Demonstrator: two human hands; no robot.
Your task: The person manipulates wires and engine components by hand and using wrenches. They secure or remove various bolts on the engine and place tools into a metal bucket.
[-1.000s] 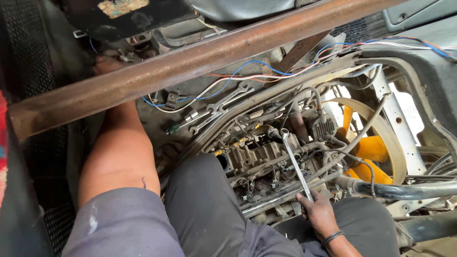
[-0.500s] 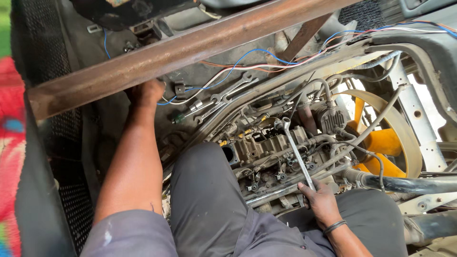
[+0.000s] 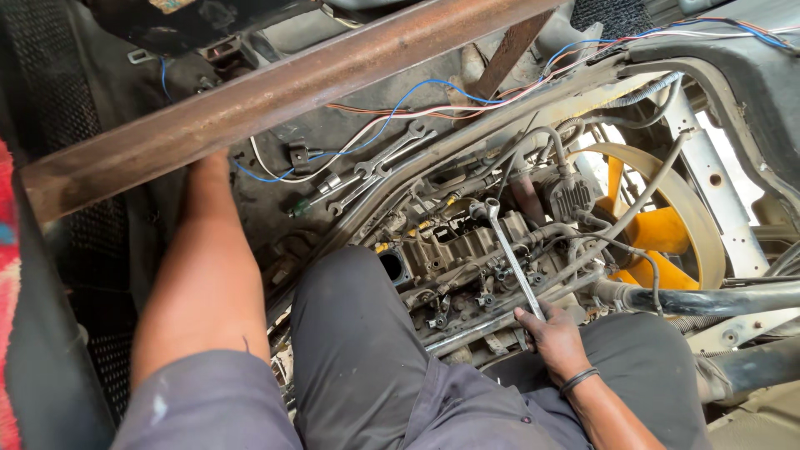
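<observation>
A worker in grey overalls: short sleeves end above the elbow on both arms, leaving the forearms bare. The left sleeve [image 3: 200, 408] carries small pale paint flecks. The trouser legs [image 3: 350, 333] are a darker charcoal grey, creased at the knee. A thin dark band [image 3: 577, 382] circles the wrist of the right hand [image 3: 554, 337]. The left hand [image 3: 207, 167] is mostly hidden.

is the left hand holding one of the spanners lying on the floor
No: the left hand is up against the rusty bar, while the spanners lie untouched apart from it.
</observation>
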